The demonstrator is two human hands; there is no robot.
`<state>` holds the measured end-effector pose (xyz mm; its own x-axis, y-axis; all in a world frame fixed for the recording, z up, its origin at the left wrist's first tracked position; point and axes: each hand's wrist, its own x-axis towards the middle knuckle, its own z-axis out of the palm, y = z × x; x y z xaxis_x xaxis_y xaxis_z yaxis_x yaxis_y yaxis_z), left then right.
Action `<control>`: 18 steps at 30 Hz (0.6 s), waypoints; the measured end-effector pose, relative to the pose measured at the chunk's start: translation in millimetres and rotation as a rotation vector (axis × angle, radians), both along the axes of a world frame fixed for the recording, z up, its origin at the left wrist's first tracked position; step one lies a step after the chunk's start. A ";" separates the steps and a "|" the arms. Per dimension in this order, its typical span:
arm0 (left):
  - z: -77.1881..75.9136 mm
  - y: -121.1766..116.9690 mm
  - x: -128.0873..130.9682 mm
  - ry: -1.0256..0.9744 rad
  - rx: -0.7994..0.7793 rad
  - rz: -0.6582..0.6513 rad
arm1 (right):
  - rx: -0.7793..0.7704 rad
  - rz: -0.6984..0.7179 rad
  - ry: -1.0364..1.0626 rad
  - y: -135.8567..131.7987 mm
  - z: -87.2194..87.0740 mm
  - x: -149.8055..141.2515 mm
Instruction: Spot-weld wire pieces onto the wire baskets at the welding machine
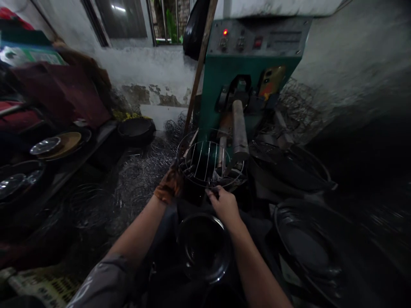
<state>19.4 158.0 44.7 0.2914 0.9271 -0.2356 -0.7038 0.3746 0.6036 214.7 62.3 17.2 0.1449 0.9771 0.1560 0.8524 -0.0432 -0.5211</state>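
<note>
A round wire rack (208, 160) with thin parallel bars is held up in front of a green machine (213, 92). My left hand (169, 186), in a brown-orange glove, is closed on the rack's left rim. The bare fingers of my right hand (224, 204) are pinched together at the near rim; whether a small piece is also between them, I cannot tell. Beyond the rack, a thick metal cylinder (239, 132) juts from the machine over its right side. Below my hands is a dark round dish with a shiny rim (205, 252).
Tangled wire rings (135, 179) cover the floor at left. Round pans (61, 145) sit on a bench farther left. On my right stand a large dark basin (305, 244) and another wide vessel (289, 167). A wooden pole (201, 64) leans beside the machine, whose red light glows.
</note>
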 end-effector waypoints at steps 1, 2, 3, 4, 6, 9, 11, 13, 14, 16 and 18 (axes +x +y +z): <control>4.1 0.2 -0.2 0.002 -0.001 -0.023 | 0.021 -0.016 -0.016 0.4 -1.0 -4.4; 6.8 -3.0 0.0 0.003 0.003 -0.044 | 0.054 -0.034 -0.025 0.0 -2.9 -6.6; 7.9 -9.6 0.3 0.004 0.009 -0.060 | 0.097 -0.052 -0.023 -1.4 -5.8 -6.6; 7.5 -18.8 0.3 0.003 0.013 -0.070 | 0.146 -0.071 -0.012 -4.0 -9.3 -4.8; 3.5 -40.7 -1.0 -0.002 0.016 -0.080 | 0.235 -0.115 0.025 -11.3 -16.5 1.7; -2.8 -65.7 -6.9 -0.013 0.001 -0.094 | 0.292 -0.166 0.073 -20.3 -21.9 9.1; -4.9 -70.7 -12.2 -0.020 -0.008 -0.087 | 0.276 -0.171 0.107 -21.1 -21.2 8.6; -7.4 -69.6 -17.4 -0.025 -0.013 -0.083 | 0.253 -0.169 0.148 -19.1 -19.5 5.2; -9.6 -68.5 -19.3 -0.026 -0.014 -0.086 | 0.249 -0.171 0.160 -17.9 -19.0 3.4; -17.6 -66.9 -21.0 -0.026 -0.012 -0.098 | 0.251 -0.182 0.148 -16.0 -19.5 1.5; -30.3 -66.1 -18.9 -0.029 -0.016 -0.123 | 0.244 -0.206 0.095 -14.3 -21.1 2.8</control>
